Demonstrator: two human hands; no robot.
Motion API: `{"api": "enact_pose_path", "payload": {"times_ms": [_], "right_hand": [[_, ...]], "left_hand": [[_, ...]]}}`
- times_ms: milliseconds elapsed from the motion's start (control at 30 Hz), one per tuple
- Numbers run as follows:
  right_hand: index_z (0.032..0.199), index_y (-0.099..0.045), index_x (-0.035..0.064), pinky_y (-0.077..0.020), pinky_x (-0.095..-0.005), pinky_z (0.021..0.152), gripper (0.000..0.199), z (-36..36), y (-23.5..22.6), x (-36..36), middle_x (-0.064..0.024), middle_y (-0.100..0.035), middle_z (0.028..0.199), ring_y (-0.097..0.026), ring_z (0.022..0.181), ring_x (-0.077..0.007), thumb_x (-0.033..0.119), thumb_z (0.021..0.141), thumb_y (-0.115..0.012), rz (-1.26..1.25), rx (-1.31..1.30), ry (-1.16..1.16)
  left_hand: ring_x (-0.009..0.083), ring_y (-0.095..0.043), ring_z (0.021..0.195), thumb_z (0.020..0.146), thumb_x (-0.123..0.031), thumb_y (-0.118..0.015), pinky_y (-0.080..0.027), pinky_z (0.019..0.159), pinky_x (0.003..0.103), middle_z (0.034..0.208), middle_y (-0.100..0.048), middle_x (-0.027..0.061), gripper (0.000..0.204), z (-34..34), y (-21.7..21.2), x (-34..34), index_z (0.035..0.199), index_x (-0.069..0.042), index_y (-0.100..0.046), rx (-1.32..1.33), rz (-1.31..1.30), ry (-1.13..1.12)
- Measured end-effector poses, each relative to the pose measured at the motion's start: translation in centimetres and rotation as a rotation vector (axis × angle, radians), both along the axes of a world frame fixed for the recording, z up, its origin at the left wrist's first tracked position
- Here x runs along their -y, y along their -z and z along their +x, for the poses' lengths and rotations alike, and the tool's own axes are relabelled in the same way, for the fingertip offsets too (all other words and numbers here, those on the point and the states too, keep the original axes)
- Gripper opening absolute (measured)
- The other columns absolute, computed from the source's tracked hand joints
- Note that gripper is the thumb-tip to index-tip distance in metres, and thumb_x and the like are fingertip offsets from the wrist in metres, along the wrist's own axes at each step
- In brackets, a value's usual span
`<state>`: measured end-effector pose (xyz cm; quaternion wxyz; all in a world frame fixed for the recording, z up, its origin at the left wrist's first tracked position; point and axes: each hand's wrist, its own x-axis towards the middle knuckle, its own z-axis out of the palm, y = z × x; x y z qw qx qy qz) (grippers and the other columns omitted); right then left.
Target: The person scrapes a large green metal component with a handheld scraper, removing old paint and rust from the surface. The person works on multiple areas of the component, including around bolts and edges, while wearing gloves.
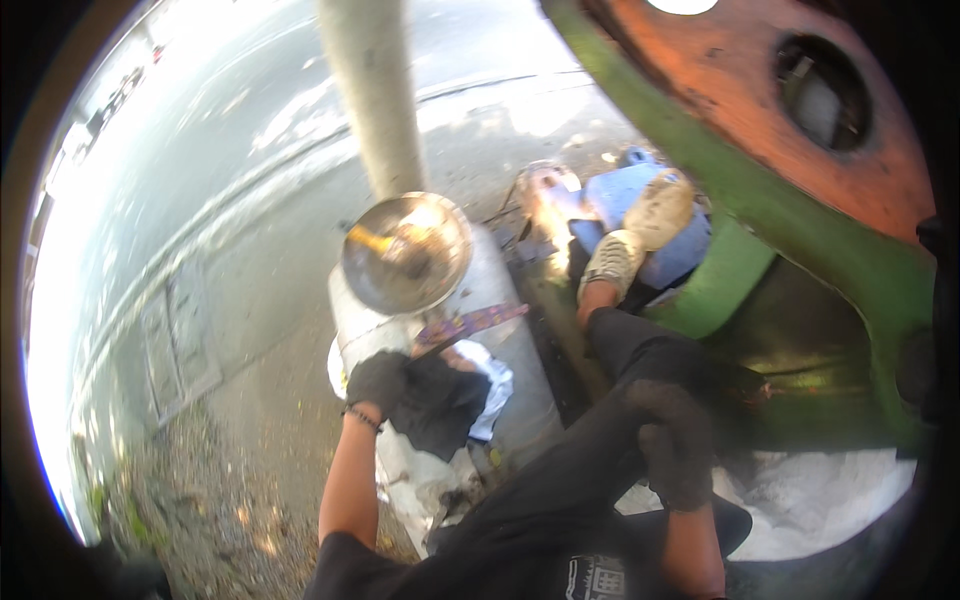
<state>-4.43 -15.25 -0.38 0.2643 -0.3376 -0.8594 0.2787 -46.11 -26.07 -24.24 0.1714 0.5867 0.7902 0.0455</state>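
Observation:
My left hand [378, 383], in a dark glove, is closed at the edge of a black cloth [440, 405] on a grey slab-like surface. Just beyond the cloth lies a narrow purple patterned strip [475, 322]; a white and pale blue piece [488, 385] shows from under the cloth. Farther off, a round metal bowl [440, 285] holds a tool with a yellow handle [370, 240] and brownish contents. My right hand [680, 455], also in a dark glove, is beside my dark-trousered leg. Its fingers are blurred against the dark clothing.
A concrete-coloured post [372, 100] rises behind the bowl. To the right is a large orange and green curved metal body [720, 130]. My shoe [612, 262] is beside a blue object [620, 195]. White sheeting [820, 505] lies at lower right, pavement [240, 330] at left.

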Motion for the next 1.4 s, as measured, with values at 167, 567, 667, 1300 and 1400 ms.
{"api": "enact_pose_path", "payload": {"times_ms": [167,567,667,1300,1400], "right_hand": [[0.133,-0.070,0.0010,-0.0540,-0.0445,0.105,0.042,1.2,-1.0,0.2,-0.0130,-0.076,0.123,-0.071,0.116,-0.0335,0.008,0.093,-0.079,0.116,0.037,-0.029],[0.162,-0.039,-0.0048,-0.0463,-0.0477,0.116,0.069,-2.5,-8.4,-1.7,-0.0268,-0.054,0.154,-0.057,0.138,-0.0421,0.017,0.104,-0.070,-0.127,-0.069,0.461],[0.159,-0.043,-0.0061,-0.0477,-0.0478,0.116,0.062,0.2,-13.7,-3.6,-0.0280,-0.054,0.155,-0.059,0.138,-0.0418,0.016,0.106,-0.065,0.302,0.404,0.312],[0.142,-0.067,0.0110,-0.0521,-0.0469,0.087,0.048,-3.5,-28.6,-13.9,-0.0151,-0.072,0.117,-0.070,0.099,-0.0329,0.023,0.096,-0.070,1.066,1.359,0.025],[0.141,-0.068,0.0112,-0.0528,-0.0467,0.088,0.046,-3.6,-28.3,-14.6,-0.0140,-0.073,0.118,-0.071,0.100,-0.0327,0.022,0.096,-0.070,1.027,1.354,0.033]], "left_hand": [[0.0386,-0.073,0.089,0.095,-0.034,-0.068,-0.056,0.079,0.052,0.090,-0.076,0.0157,0.025,0.3,-4.2,3.3,0.094,-0.013,-0.082,0.045,0.099,-0.070],[0.0405,-0.072,0.099,0.092,-0.012,-0.072,-0.058,0.089,0.047,0.111,-0.074,0.0172,0.030,27.4,-23.7,-12.9,0.121,-0.005,-0.073,0.980,0.888,0.301],[0.0396,-0.071,0.099,0.092,-0.013,-0.072,-0.058,0.088,0.048,0.110,-0.073,0.0163,0.027,27.0,-27.5,-15.6,0.118,-0.005,-0.072,0.998,0.844,0.539],[0.0361,-0.067,0.121,0.099,-0.026,-0.061,-0.046,0.110,0.051,0.124,-0.075,0.0129,0.034,18.1,-29.5,-36.3,0.125,-0.011,-0.077,0.598,1.262,0.572],[0.0363,-0.066,0.122,0.096,-0.026,-0.060,-0.045,0.112,0.051,0.124,-0.075,0.0125,0.037,17.5,-28.8,-36.6,0.126,-0.012,-0.077,0.496,1.190,0.624]]}}
